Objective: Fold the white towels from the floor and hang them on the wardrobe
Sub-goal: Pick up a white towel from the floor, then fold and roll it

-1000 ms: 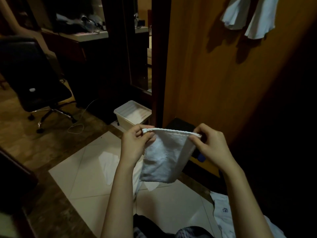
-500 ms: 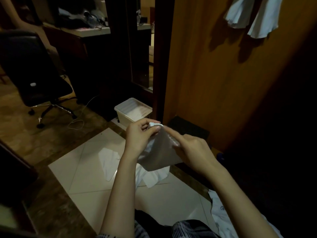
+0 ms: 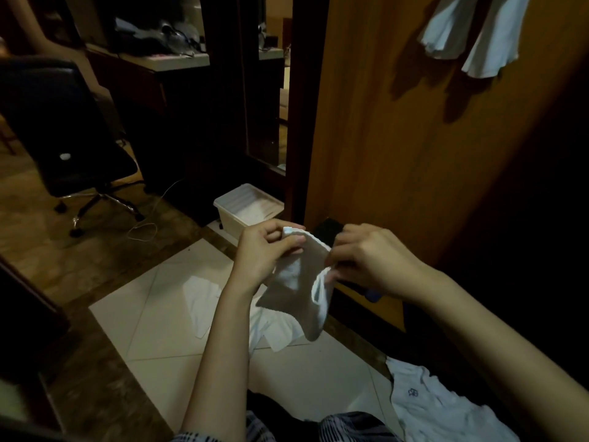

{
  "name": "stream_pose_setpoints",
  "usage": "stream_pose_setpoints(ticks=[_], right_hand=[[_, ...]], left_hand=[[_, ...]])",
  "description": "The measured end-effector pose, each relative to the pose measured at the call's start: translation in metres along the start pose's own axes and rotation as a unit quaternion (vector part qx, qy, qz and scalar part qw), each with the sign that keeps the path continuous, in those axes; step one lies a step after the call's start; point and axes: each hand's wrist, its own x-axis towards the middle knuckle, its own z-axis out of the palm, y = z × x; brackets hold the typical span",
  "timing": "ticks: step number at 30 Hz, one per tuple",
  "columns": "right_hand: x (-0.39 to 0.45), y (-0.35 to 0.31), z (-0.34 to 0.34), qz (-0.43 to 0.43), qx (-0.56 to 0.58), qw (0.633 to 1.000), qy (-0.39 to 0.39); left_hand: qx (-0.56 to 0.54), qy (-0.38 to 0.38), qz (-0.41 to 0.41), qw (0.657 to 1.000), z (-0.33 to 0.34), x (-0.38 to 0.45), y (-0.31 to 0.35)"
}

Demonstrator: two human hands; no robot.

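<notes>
Pinching a white towel (image 3: 294,282), both hands (image 3: 322,256) grip its top edge. It hangs lengthwise below; hung towels (image 3: 471,36) wait up right

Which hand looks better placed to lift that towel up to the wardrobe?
Probably the right hand: it pinches the towel on the side beside the wardrobe, under the hung towels. The left hand is farther away.

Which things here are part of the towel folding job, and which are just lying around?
Part of the job: small white towel held by left hand and right hand; white towels on floor; hung towels; wardrobe.
Lying about: office chair; plastic bin; white shirt.
</notes>
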Motion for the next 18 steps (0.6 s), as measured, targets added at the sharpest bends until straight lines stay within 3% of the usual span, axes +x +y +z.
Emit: stream_pose_setpoints(ticks=[3, 6, 18], right_hand=[[-0.002, 0.010, 0.000, 0.085, 0.085, 0.989, 0.084], [-0.001, 0.013, -0.002, 0.167, 0.167, 0.965, 0.118], [0.010, 0.015, -0.010, 0.201, 0.129, 0.962, 0.133]], left_hand=[[-0.030, -0.008, -0.001, 1.000, 0.002, 0.000, 0.003], [-0.029, -0.028, 0.005, 0.999, 0.008, 0.000, 0.009], [-0.044, -0.065, 0.008, 0.997, 0.015, -0.001, 0.021]])
